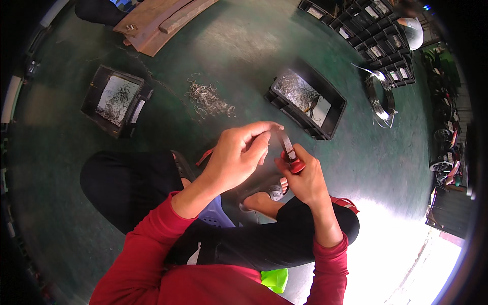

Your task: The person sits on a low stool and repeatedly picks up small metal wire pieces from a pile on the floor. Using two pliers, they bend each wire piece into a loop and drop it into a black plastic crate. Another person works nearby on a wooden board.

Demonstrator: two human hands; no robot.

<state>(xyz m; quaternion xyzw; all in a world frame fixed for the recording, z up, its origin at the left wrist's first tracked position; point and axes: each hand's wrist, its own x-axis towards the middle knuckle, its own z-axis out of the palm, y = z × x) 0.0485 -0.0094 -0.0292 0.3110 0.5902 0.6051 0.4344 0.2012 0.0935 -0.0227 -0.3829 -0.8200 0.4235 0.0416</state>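
My right hand is closed round the red handles of a pair of pliers, whose metal head points up and to the left. Close to the head, my left hand pinches thumb and forefinger together. Whatever lies between those fingertips is too small to make out. Beyond my hands, a loose pile of short, bent metal wire pieces lies on the green floor. A black crate to the right holds many small wire pieces on a pale sheet. A smaller black crate at the left holds similar pieces.
A coil of wire lies at the right, below stacked black crates. Another person is beside the stack. Wooden boards lie at the far left. My legs and sandalled feet are beneath my hands; motorbikes stand along the right edge.
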